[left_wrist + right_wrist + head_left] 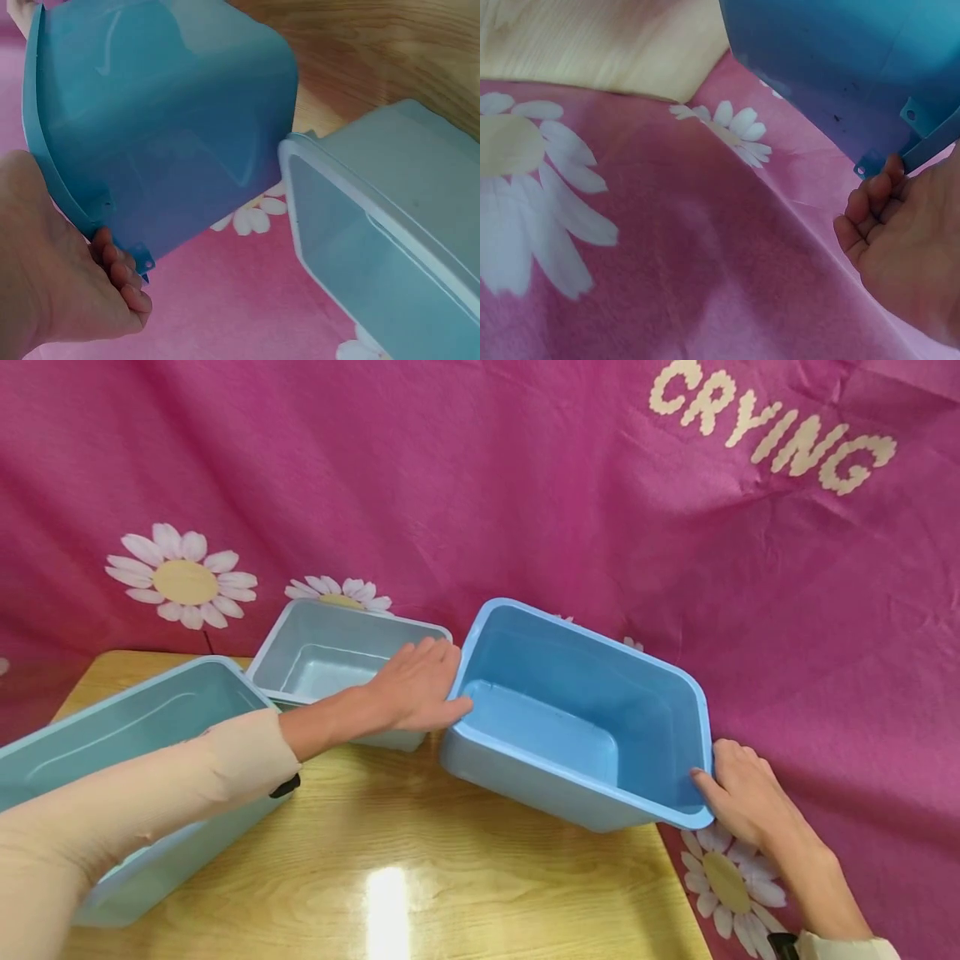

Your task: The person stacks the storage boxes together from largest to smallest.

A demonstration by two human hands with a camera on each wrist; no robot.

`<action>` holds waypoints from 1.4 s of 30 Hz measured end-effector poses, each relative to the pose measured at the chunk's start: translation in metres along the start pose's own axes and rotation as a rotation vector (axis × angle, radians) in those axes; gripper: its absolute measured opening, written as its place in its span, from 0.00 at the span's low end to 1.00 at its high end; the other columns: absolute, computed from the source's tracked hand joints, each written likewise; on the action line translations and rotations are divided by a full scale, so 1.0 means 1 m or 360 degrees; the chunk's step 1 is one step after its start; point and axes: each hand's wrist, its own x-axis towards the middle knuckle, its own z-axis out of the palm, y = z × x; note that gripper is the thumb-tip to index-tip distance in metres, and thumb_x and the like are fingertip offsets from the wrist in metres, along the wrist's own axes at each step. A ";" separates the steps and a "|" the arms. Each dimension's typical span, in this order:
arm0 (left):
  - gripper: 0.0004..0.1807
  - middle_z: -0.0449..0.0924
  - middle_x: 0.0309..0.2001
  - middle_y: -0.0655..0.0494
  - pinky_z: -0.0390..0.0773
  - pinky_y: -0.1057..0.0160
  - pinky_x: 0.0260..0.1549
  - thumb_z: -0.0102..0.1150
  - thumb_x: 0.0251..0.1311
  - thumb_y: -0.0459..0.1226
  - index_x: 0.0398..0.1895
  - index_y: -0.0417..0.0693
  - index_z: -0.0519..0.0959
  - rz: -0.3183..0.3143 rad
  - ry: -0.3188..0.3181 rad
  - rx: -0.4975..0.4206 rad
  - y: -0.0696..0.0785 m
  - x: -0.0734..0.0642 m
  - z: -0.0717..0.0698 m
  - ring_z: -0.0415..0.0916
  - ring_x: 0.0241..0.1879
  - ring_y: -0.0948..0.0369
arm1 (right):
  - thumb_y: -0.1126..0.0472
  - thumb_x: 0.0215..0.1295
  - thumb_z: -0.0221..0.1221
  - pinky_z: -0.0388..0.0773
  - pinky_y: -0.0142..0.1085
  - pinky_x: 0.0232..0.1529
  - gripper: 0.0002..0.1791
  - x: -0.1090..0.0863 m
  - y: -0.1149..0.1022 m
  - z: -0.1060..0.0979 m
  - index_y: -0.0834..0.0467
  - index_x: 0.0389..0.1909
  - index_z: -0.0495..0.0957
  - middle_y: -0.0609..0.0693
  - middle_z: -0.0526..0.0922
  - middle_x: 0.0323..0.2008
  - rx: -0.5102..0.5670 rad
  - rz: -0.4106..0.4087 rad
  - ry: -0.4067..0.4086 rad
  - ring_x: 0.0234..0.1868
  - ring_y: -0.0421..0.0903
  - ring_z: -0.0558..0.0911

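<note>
A blue plastic bin [540, 727] is held between both hands over the right part of the table, its open top tilted toward the head camera. My left hand [423, 685] grips its left rim, thumb over the edge; in the left wrist view the fingers [124, 274] curl beneath the rim by a small tab. On the far right, my right hand [750, 793] grips the opposite rim, thumb inside, fingers [870, 202] curled under the edge outside. Just left of the blue bin stands a smaller pale grey-blue bin [345, 620], partly hidden by my left hand and wrist.
A long teal bin [172, 693] stands at the table's left, partly covered by my left sleeve. The wooden table [420, 860] ends at an edge on the right. A magenta cloth [480, 485] with white daisies hangs behind and beside it.
</note>
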 end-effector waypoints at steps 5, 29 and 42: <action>0.19 0.65 0.31 0.52 0.64 0.59 0.34 0.54 0.58 0.50 0.36 0.44 0.66 -0.0012 0.0011 0.0022 0.007 -0.007 -0.005 0.65 0.33 0.55 | 0.59 0.64 0.55 0.61 0.43 0.30 0.10 -0.004 -0.001 -0.007 0.61 0.30 0.67 0.49 0.65 0.23 -0.0020 -0.0017 0.0010 0.27 0.47 0.66; 0.20 0.65 0.29 0.55 0.57 0.57 0.33 0.55 0.53 0.53 0.31 0.47 0.65 -0.0165 0.0104 0.0054 0.017 -0.050 -0.030 0.63 0.31 0.56 | 0.60 0.63 0.56 0.63 0.44 0.31 0.09 -0.006 -0.023 -0.023 0.63 0.35 0.70 0.48 0.68 0.25 0.0036 -0.0089 0.0020 0.29 0.48 0.68; 0.18 0.62 0.25 0.55 0.55 0.57 0.31 0.56 0.50 0.51 0.26 0.48 0.63 -0.0213 0.0141 0.0113 0.021 -0.082 -0.042 0.60 0.26 0.57 | 0.60 0.63 0.56 0.61 0.45 0.35 0.09 -0.004 -0.040 -0.024 0.62 0.35 0.70 0.48 0.69 0.26 0.0029 -0.0155 0.0017 0.31 0.48 0.67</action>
